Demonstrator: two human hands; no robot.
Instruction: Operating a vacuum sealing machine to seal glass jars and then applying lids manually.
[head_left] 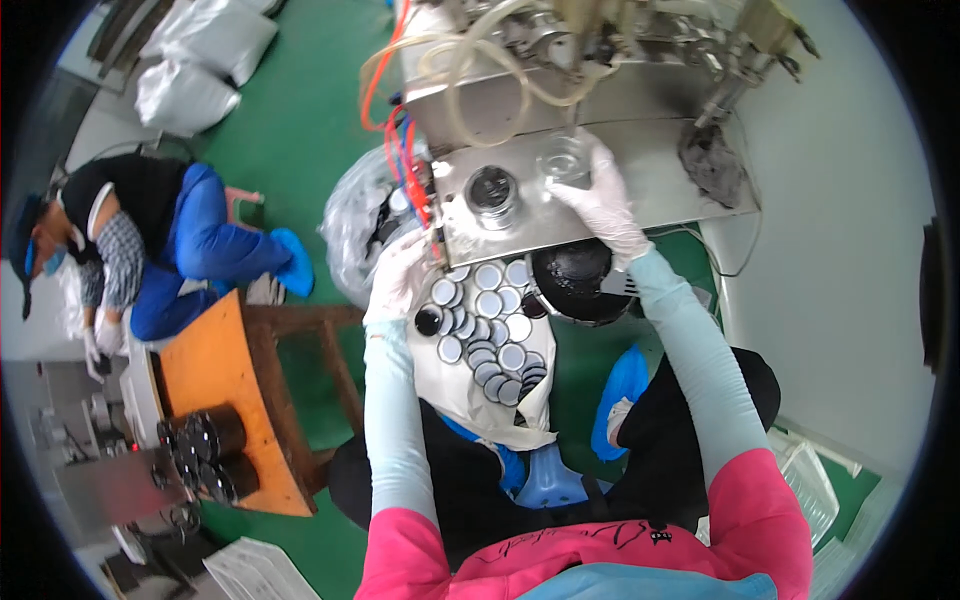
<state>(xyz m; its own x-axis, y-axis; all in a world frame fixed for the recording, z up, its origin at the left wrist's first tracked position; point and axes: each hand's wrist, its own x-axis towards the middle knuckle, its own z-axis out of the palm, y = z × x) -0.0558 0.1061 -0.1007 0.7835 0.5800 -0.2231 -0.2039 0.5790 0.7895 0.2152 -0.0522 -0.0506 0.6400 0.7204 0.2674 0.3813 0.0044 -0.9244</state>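
My right hand (604,205), in a white glove, is closed around a clear glass jar (563,158) under the filling machine's nozzle. To the left of it, a jar with dark contents (492,192) stands on the steel table (640,165). My gloved left hand (400,272) is at the table's left front corner, beside the red tubes. Its fingers look curled together; what they hold, if anything, is hidden. Below the table, many round lids (490,304) lie on a pale cloth (455,385). A black pot with dark contents (575,280) sits under my right wrist.
The filling machine (560,40) with looped clear hoses stands behind the table. A grey rag (712,165) lies at the table's right. At left are a plastic bag (350,215), a wooden table (215,350) with dark jars (210,450), and a seated co-worker (150,230).
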